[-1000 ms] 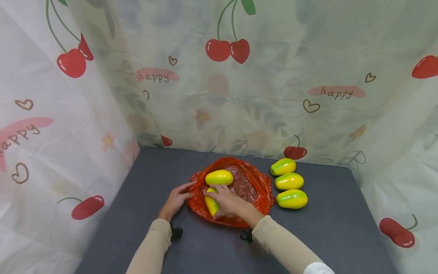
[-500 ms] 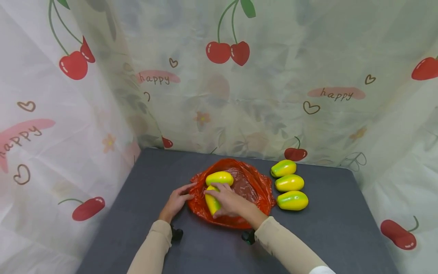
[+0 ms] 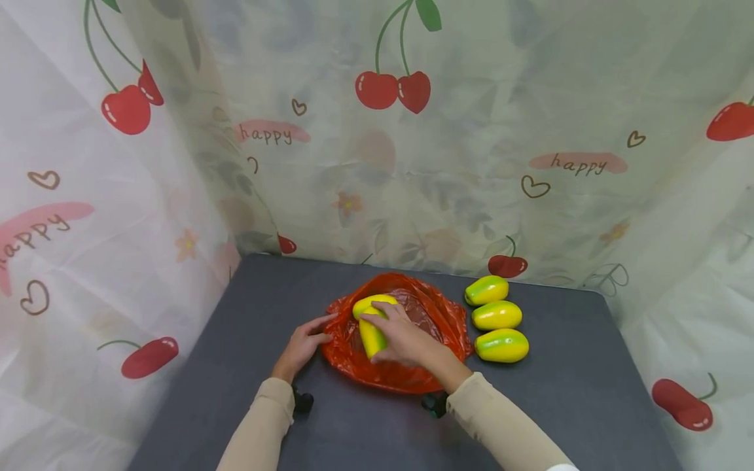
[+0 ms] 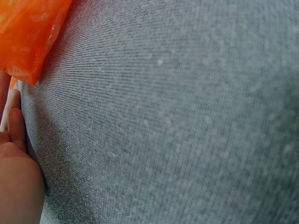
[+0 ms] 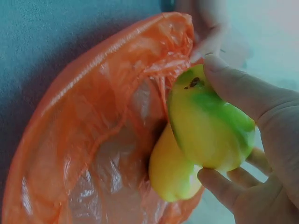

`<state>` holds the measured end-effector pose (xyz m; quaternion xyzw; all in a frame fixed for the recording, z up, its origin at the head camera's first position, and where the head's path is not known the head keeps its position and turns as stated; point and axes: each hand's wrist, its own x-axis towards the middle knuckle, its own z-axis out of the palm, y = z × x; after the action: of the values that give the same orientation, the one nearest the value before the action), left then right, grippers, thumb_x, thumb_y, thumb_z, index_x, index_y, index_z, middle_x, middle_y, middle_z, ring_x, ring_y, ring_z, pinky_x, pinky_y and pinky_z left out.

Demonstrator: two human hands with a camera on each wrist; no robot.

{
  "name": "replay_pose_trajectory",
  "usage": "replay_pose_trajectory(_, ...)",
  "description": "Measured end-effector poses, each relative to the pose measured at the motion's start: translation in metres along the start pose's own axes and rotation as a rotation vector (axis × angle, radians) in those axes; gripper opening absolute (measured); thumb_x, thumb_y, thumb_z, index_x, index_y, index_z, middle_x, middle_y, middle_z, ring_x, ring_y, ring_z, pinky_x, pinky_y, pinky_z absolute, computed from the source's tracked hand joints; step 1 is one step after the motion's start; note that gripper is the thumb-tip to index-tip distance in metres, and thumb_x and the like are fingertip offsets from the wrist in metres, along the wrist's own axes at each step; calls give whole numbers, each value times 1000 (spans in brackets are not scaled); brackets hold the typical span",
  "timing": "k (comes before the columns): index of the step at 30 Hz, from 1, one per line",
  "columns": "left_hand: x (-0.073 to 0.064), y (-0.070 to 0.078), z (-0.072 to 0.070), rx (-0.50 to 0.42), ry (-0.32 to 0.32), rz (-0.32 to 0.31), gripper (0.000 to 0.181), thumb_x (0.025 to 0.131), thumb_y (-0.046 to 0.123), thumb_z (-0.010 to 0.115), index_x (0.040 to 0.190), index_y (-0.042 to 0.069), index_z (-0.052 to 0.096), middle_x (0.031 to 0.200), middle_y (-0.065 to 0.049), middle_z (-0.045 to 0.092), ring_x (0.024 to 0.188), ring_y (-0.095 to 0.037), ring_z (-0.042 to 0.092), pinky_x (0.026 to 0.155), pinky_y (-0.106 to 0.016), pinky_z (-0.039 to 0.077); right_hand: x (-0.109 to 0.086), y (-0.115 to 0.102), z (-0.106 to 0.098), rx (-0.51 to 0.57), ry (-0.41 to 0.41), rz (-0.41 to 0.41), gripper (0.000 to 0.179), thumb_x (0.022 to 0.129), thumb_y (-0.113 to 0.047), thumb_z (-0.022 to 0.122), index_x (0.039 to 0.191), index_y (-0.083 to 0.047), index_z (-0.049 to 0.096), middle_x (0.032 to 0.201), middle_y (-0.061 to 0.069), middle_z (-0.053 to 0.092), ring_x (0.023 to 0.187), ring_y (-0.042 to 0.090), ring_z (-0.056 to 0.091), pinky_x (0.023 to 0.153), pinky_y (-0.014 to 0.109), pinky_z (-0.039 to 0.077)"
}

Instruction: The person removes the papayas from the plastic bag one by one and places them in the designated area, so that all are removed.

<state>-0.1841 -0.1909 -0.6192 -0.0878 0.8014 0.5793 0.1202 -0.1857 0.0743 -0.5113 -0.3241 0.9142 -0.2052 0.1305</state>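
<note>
My right hand [image 3: 406,335] grips a yellow-green papaya [image 3: 372,335] over the mouth of a red plastic bag [image 3: 406,379], fingers on one side and thumb on the other. In the right wrist view this papaya [image 5: 210,123] is tilted, its stem-end mark showing, and it partly covers a second papaya [image 5: 170,168] inside the bag. The second papaya [image 3: 368,303] lies at the back left of the bag in the head view. My left hand [image 3: 303,343] rests at the bag's left rim, fingers extended and touching the plastic. Only part of it shows in the left wrist view.
Three more papayas [image 3: 502,345] lie in a column on the dark grey table [image 3: 565,386], just right of the bag. A patterned curtain [image 3: 448,157] hangs behind the table and along both sides.
My right hand has shifted the gripped papaya up and slightly right, so it now overlaps the papaya behind it. My left hand stays at the rim.
</note>
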Motion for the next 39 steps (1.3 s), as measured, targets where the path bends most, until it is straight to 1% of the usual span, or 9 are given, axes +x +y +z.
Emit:
replay_pose_trajectory(10, -1, -1, 1, -21, -8, -12, 46, 95, 21, 64, 139, 33, 63, 158, -7, 49, 152, -34, 37, 125, -62, 23, -14, 19, -17, 60, 91, 41, 84, 82, -32, 86, 154, -21, 45, 167, 11, 26, 150, 40, 26, 113, 58, 44)
replay_pose_trajectory(13, -1, -1, 2, -25, -6, -18, 46, 95, 21, 64, 139, 33, 63, 158, -6, 50, 152, -33, 37, 125, -61, 24, -18, 25, -21, 71, 102, 77, 84, 81, -31, 86, 155, -24, 45, 167, 9, 25, 150, 38, 26, 112, 57, 45)
replay_pose_trajectory(16, -2, -1, 1, -26, -6, -17, 46, 95, 21, 64, 140, 33, 63, 158, -7, 50, 152, -34, 38, 125, -60, 25, -22, 30, -24, 56, 115, 112, 86, 81, -35, 86, 155, -28, 44, 168, 7, 24, 150, 36, 27, 111, 56, 46)
replay_pose_trajectory(20, -3, 0, 0, -34, -2, -13, 46, 95, 20, 64, 140, 32, 63, 157, -7, 51, 151, -33, 39, 125, -60, 25, -26, 38, -28, 56, 147, 135, 85, 81, -37, 86, 155, -30, 44, 168, 7, 25, 149, 37, 28, 109, 57, 48)
replay_pose_trajectory(23, -3, 1, -1, -36, -1, -12, 46, 95, 21, 64, 140, 31, 63, 157, -7, 51, 151, -33, 40, 125, -60, 26, -30, 45, -31, 69, 176, 153, 84, 82, -36, 85, 155, -28, 44, 168, 10, 25, 148, 39, 29, 107, 59, 49)
replay_pose_trajectory(29, -1, 0, -1, -42, -9, -16, 46, 95, 21, 65, 140, 31, 63, 157, -7, 50, 151, -33, 39, 125, -60, 26, -41, 60, -38, 98, 228, 248, 85, 82, -36, 85, 155, -24, 44, 168, 12, 24, 148, 43, 29, 108, 63, 46)
replay_pose_trajectory(33, 0, 0, -1, -34, -11, -16, 46, 95, 22, 64, 140, 32, 63, 158, -7, 50, 152, -34, 38, 125, -61, 25, -48, 71, -43, 108, 236, 289, 87, 81, -39, 85, 156, -24, 42, 167, 14, 24, 147, 44, 30, 109, 64, 46)
replay_pose_trajectory(36, -1, 1, 0, -29, -10, -16, 46, 95, 22, 64, 141, 32, 63, 158, -7, 50, 152, -34, 38, 125, -60, 25, -55, 79, -47, 113, 251, 302, 87, 82, -38, 85, 156, -23, 41, 167, 15, 23, 145, 46, 30, 107, 64, 47)
replay_pose_trajectory(39, -1, 3, 0, -29, -6, -7, 46, 95, 21, 64, 140, 32, 63, 157, -7, 51, 151, -33, 39, 125, -60, 26, -60, 87, -53, 122, 292, 300, 86, 83, -38, 84, 156, -22, 41, 166, 17, 23, 145, 48, 28, 106, 65, 46)
